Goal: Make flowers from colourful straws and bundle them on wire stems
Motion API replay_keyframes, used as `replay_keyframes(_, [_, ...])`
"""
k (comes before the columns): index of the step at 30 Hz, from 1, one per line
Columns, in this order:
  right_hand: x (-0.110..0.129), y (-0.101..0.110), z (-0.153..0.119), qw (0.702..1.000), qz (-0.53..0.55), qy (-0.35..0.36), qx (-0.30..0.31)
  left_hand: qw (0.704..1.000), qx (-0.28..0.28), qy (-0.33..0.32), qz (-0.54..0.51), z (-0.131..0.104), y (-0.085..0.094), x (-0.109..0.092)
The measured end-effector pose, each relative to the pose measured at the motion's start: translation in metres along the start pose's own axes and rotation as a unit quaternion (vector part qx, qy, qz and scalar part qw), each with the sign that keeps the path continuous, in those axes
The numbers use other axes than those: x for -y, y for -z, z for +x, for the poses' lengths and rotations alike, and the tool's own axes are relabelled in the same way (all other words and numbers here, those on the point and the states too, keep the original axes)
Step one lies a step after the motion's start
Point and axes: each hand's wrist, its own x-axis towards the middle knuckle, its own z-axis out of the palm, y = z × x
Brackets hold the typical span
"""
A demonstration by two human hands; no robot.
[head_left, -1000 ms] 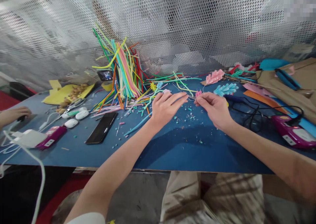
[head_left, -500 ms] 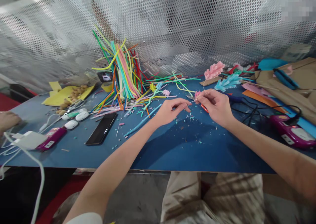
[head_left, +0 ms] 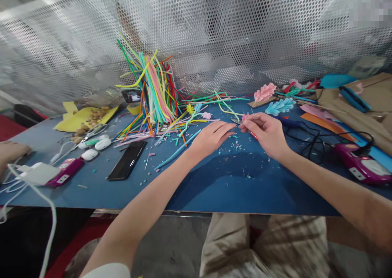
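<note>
Both of my hands meet over the blue table (head_left: 214, 192). The fingers of my right hand (head_left: 265, 131) are pinched on a thin wire stem, with a small pink flower (head_left: 245, 117) just beyond them. My left hand (head_left: 211, 138) has its fingers pressed together at the other end of the thin wire. Pink leaf-like fuzzy piece (head_left: 265, 92) and light blue leaf-like fuzzy piece (head_left: 280, 106) are behind my right hand, with thin stems that run toward it; whether they are held is unclear. Red-handled tool (head_left: 254, 135) shows partly beneath my right hand.
A bundle of pipe cleaners (head_left: 153, 90) stands at the back. A black phone (head_left: 127, 160), power strips (head_left: 364, 163) and white cables lie around. Another person's hand (head_left: 14, 153) is at the far left. Brown paper (head_left: 364, 106) lies at the right.
My left hand has shifted slightly right, closer to my right hand, and its fingers are now straighter. The blue leaf-like piece has shifted a little left and down.
</note>
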Motion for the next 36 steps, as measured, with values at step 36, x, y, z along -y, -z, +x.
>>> replay_keyframes(36, [-0.001,0.004,0.002,0.999,0.004,0.021,0.023,0.986,-0.035,0.099,-0.129,-0.001,-0.011,-0.011])
